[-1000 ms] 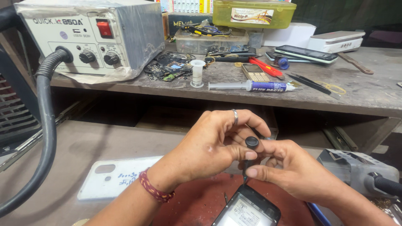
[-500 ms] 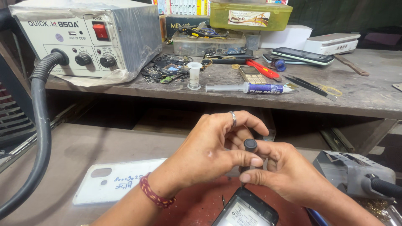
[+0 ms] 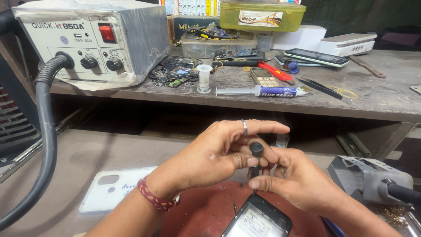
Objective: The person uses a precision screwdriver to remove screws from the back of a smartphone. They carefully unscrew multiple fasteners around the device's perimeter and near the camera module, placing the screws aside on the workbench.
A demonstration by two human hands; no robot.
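Both hands meet over a small black screwdriver [image 3: 255, 151] held upright. My left hand [image 3: 215, 156], with a ring and a red thread bracelet, pinches its round top cap. My right hand [image 3: 294, 177] grips the lower shaft, its tip touching the top edge of an opened black phone [image 3: 258, 219] that lies on a red mat [image 3: 197, 210]. A white phone back cover [image 3: 112, 186] lies left of the mat.
A grey hot-air station [image 3: 94, 39] with a black hose [image 3: 44, 131] stands on the upper shelf. Also there: a syringe of paste [image 3: 263, 91], circuit boards [image 3: 175, 72], red cutters [image 3: 274, 71], tweezers [image 3: 322, 87], phones [image 3: 318, 57], a green box [image 3: 261, 15]. A grey tool holder [image 3: 372, 180] sits at right.
The view has shifted slightly; both hands stay on the screwdriver at the phone's top edge, with fingers turned a little around it.
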